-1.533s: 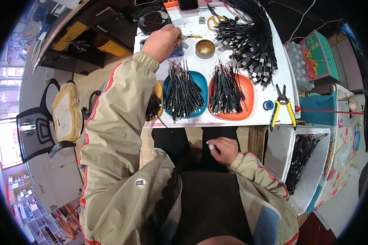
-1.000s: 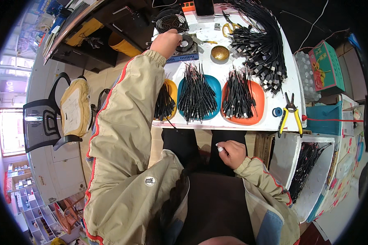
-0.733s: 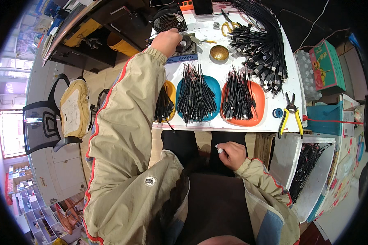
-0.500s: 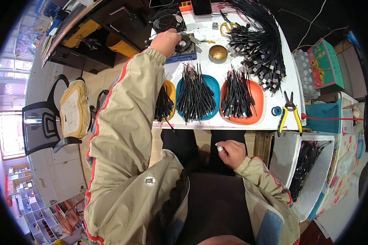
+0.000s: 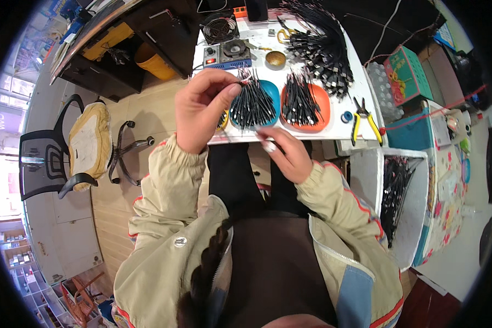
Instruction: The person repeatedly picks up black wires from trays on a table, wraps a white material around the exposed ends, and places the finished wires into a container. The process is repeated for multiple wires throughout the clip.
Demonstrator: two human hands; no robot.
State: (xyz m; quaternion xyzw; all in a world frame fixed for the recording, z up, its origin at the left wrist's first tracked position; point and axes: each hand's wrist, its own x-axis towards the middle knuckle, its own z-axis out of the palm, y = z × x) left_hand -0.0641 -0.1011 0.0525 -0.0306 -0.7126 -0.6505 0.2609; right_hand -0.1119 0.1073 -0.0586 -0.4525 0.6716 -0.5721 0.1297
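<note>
My left hand (image 5: 203,112) is raised over the near left part of the white table, thumb and fingertips pinched together; what they hold, if anything, is too small to make out. Behind it, the yellow tray (image 5: 224,121) is mostly hidden. Beside its fingertips is a blue tray (image 5: 275,98) heaped with black cables (image 5: 252,104). Just off the table's front edge, my right hand (image 5: 288,156) has its fingers drawn together, with something white on one digit; its blurred tips hide whatever is between them. An orange tray (image 5: 323,104) of black USB cables (image 5: 300,101) lies beyond it.
Farther back are a blue heating unit (image 5: 228,57), a fan (image 5: 220,29), a brass-coloured bowl (image 5: 275,60), scissors (image 5: 283,34) and a big cable bundle (image 5: 322,63). At right lie yellow-handled wire strippers (image 5: 364,123) and a small blue spool (image 5: 346,116). A white foam box (image 5: 369,180) holds more cables.
My left hand has come back from the heating unit to near the table's front edge. My right hand has risen from my lap and moved left toward it. The view has shifted somewhat.
</note>
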